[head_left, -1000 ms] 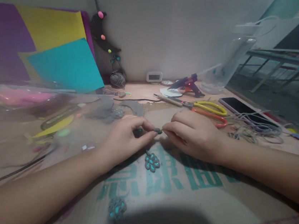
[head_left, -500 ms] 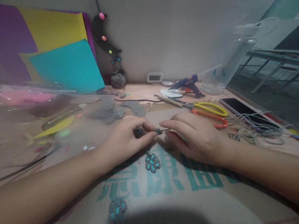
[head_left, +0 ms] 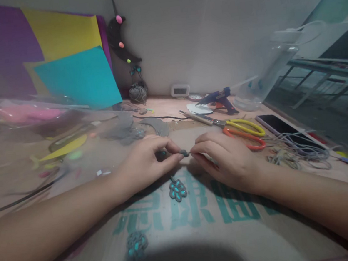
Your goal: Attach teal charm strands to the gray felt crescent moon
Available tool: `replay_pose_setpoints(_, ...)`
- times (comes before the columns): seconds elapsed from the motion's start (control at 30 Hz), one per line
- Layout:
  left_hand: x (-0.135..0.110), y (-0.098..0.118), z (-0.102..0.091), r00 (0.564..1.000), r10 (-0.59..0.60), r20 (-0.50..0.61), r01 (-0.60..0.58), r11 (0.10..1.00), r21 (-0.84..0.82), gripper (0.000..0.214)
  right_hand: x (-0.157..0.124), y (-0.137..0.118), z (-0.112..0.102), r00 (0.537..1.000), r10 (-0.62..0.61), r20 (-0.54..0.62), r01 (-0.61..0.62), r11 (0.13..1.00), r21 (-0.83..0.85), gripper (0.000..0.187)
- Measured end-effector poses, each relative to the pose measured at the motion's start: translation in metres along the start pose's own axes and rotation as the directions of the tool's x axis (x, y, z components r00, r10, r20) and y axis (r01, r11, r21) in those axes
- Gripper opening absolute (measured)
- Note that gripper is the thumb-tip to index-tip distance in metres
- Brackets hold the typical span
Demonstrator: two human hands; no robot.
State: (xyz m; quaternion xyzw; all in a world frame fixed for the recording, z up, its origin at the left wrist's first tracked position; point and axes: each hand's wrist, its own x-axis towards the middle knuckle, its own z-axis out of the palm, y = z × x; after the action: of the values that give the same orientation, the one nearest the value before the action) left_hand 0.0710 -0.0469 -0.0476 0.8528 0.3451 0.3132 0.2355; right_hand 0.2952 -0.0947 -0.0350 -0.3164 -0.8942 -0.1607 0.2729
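My left hand (head_left: 148, 162) is pinched on a small dark bead (head_left: 183, 153) at mid-table. My right hand (head_left: 225, 158) meets it from the right, thumb and forefinger closed on a thin dark cord (head_left: 189, 153) at the bead's end. Below the hands a grey flower ornament with turquoise stones (head_left: 177, 189) lies on the cardboard sheet (head_left: 204, 227). A second flower ornament (head_left: 136, 243) lies nearer me.
Yellow and orange scissors (head_left: 245, 130), a blue glue gun (head_left: 219, 99), a phone (head_left: 282, 125) and loose cords (head_left: 298, 150) lie to the right. Coloured paper sheets (head_left: 76, 76) lean on the wall at back left. Clear plastic bags (head_left: 34, 121) cover the left.
My right hand drew back from the bead, its fingers loosening, then closed in again on the cord at the bead. My left hand stayed put.
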Motion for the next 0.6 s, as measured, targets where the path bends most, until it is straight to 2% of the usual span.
replay_pose_setpoints(0.13, -0.0004, -0.0010, -0.0006, 1.000, 0.002, 0.002, -0.002, 1.000, 0.009, 0.013, -0.0012, 0.0005, 0.0001, 1.000, -0.021, 0.020, 0.021, 1.000, 0.009, 0.012)
replay_pose_setpoints(0.6, 0.0018, -0.0001, -0.0007, 1.000, 0.013, 0.019, -0.013, 1.000, 0.015, 0.014, -0.0014, -0.0006, 0.0040, 0.999, 0.037, 0.028, -0.038, 0.998, 0.042, 0.013)
